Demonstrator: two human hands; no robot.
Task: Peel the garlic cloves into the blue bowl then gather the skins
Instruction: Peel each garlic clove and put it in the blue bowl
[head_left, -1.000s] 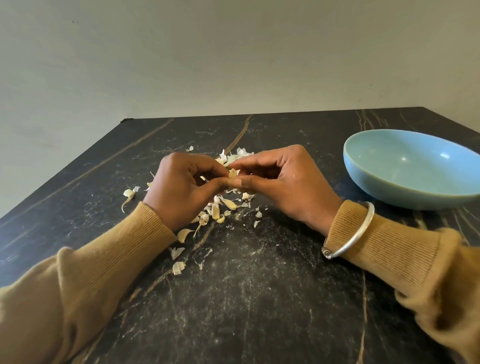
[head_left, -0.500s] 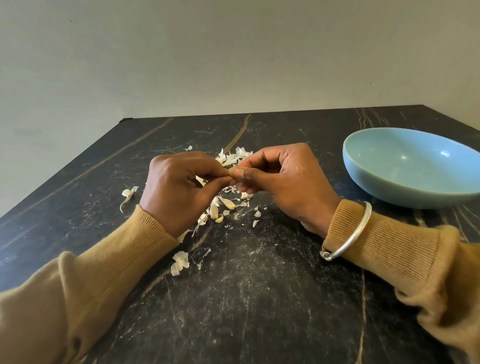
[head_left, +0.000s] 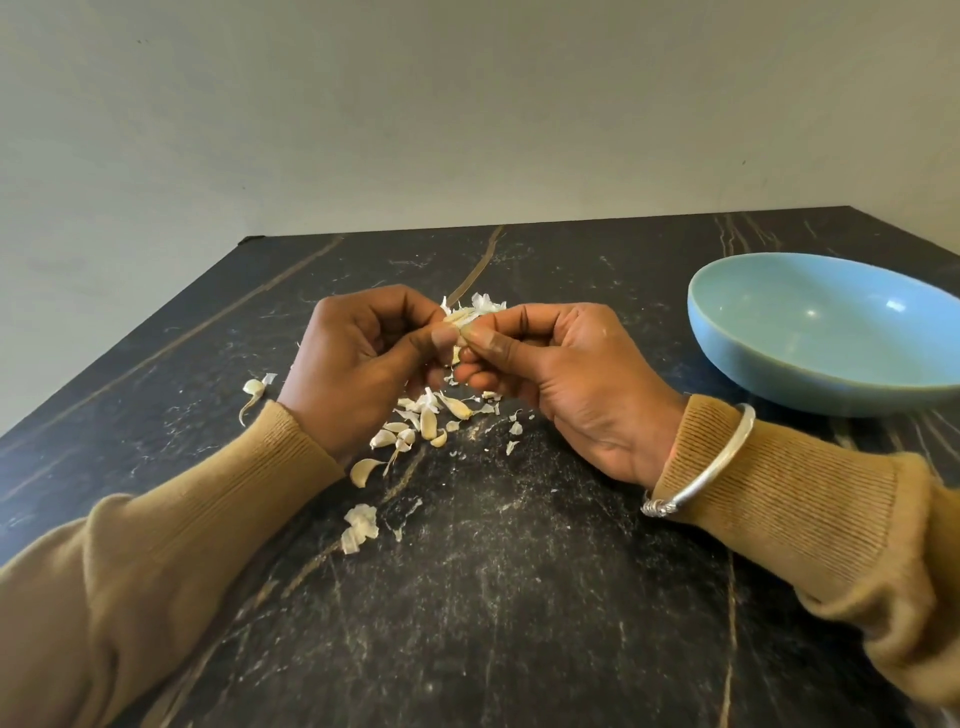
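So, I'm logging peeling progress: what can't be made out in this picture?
Head view.
Hidden: garlic clove, mostly covered by left hand and right hand; remaining skin unclear.
Cut off: blue bowl, right side past the frame edge; near floor behind its rim.
Too small: pale pieces on table, skins or cloves.

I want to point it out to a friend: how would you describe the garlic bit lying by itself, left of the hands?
Start at the dark veined table, then find the person's left hand. Just beyond its wrist, toward the table's left edge, lies a pale curled garlic piece with a thin tail. Unlike the skins piled under the hands, it sits apart.
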